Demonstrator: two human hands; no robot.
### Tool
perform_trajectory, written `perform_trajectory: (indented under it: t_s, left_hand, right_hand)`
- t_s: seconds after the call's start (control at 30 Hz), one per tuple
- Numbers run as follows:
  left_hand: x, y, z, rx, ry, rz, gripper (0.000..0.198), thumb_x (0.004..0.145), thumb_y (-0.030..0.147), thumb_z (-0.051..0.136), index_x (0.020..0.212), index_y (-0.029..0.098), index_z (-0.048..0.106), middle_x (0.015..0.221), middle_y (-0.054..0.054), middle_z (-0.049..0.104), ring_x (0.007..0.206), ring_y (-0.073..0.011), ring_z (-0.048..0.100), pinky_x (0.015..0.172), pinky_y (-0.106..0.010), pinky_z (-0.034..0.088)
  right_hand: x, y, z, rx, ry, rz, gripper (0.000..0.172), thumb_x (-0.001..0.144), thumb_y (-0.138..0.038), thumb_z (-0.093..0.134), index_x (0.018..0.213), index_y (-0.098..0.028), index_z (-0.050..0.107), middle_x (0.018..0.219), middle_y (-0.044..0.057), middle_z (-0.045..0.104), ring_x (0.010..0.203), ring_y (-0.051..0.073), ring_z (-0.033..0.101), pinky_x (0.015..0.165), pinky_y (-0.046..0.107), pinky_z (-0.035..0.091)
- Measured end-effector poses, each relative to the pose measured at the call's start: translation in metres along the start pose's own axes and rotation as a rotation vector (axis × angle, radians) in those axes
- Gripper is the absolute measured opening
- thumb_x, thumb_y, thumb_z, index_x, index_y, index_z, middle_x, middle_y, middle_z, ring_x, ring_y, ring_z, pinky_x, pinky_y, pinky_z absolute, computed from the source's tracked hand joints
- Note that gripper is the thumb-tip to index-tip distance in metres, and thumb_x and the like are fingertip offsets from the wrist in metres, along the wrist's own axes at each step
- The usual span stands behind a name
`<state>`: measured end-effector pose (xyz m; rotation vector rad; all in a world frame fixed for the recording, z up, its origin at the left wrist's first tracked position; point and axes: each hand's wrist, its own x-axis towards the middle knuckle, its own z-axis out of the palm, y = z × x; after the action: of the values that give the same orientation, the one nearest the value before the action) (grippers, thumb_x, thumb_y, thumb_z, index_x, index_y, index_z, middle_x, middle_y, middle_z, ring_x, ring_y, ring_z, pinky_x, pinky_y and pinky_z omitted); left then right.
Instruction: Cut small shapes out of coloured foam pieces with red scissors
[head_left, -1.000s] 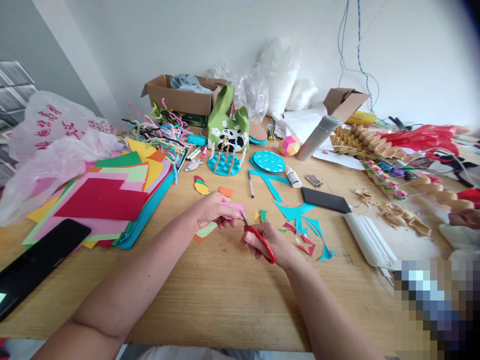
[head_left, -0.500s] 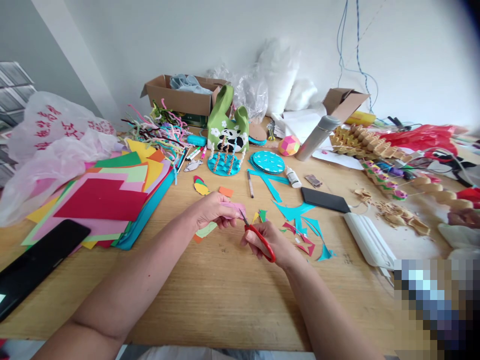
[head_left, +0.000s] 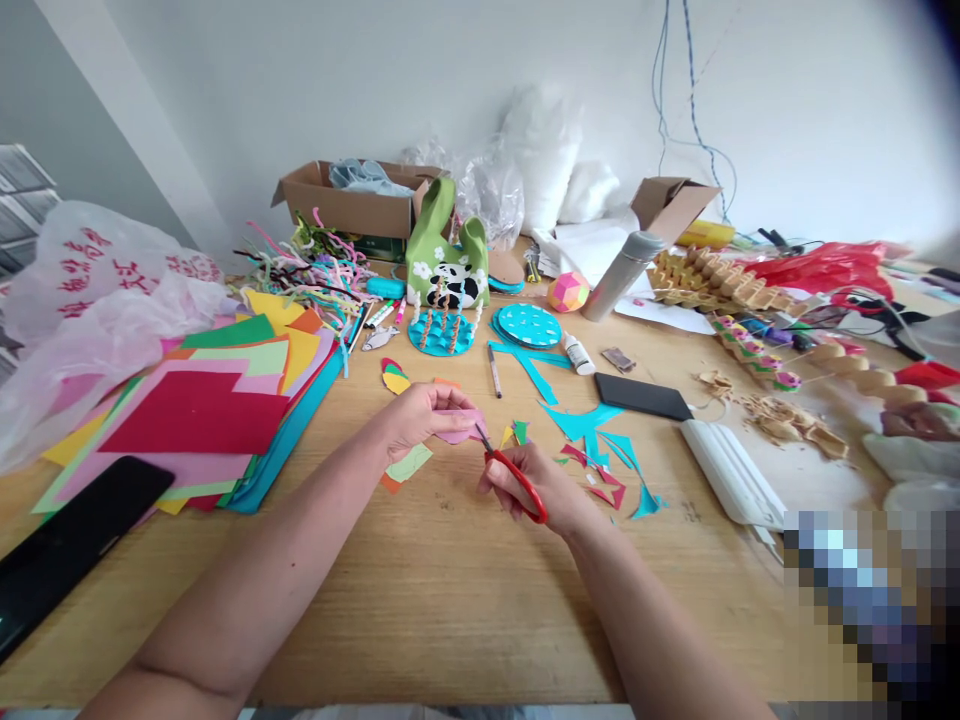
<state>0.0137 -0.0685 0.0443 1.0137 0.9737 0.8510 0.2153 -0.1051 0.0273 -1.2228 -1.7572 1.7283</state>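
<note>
My left hand (head_left: 421,415) pinches a small pink piece of felt (head_left: 459,432) above the middle of the wooden table. Red-handled scissors (head_left: 523,484) are gripped in my right hand (head_left: 517,480), their tips at the right edge of the pink piece. Beneath my left hand lie a light green piece (head_left: 409,463) and some orange. Small yellow and green scraps (head_left: 520,432) are just beyond the scissors. Farther back, red, green and yellow cut shapes (head_left: 394,378) overlap.
Stacked coloured sheets (head_left: 191,410) and a black phone (head_left: 90,545) are on the left. Blue scraps (head_left: 585,424), a black power bank (head_left: 643,396) and a white device (head_left: 731,470) lie right. A green panda bag (head_left: 448,265) and grey bottle (head_left: 622,274) stand behind.
The pink piece has turned in my left hand and more of it shows below the fingers. The view has shifted slightly, so most objects appear a little farther left.
</note>
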Motion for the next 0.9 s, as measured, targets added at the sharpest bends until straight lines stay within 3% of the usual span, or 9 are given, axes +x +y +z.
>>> perform_trajectory:
  t_s: [0.2, 0.4, 0.9]
  left_hand:
    - [-0.0006, 0.0009, 0.0009, 0.022, 0.015, -0.011, 0.036, 0.055, 0.026, 0.089, 0.082, 0.011, 0.069, 0.081, -0.006, 0.074, 0.074, -0.0134, 0.067, 0.071, -0.025, 0.049]
    - [-0.0007, -0.0036, 0.0021, 0.021, -0.044, -0.07, 0.039, 0.052, 0.03, 0.089, 0.08, 0.012, 0.067, 0.087, -0.01, 0.075, 0.077, -0.0173, 0.068, 0.07, -0.027, 0.049]
    - [-0.0032, -0.003, 0.0065, 0.104, -0.041, -0.077, 0.027, 0.057, 0.034, 0.08, 0.066, 0.012, 0.067, 0.072, -0.006, 0.069, 0.069, -0.0158, 0.064, 0.061, -0.024, 0.042]
  right_hand:
    - [0.0017, 0.002, 0.0, 0.052, 0.024, -0.004, 0.059, 0.071, -0.072, 0.065, 0.068, -0.013, 0.063, 0.047, -0.002, 0.051, 0.038, 0.009, 0.046, 0.037, 0.019, 0.03]
    - [0.0032, 0.005, 0.0002, 0.095, 0.028, -0.012, 0.058, 0.071, -0.069, 0.067, 0.07, -0.012, 0.065, 0.048, -0.001, 0.052, 0.038, 0.008, 0.047, 0.036, 0.019, 0.029]
    - [0.0029, 0.0044, 0.0001, 0.063, 0.011, -0.014, 0.058, 0.071, -0.07, 0.067, 0.07, -0.013, 0.063, 0.05, -0.001, 0.054, 0.041, 0.009, 0.049, 0.037, 0.019, 0.031]
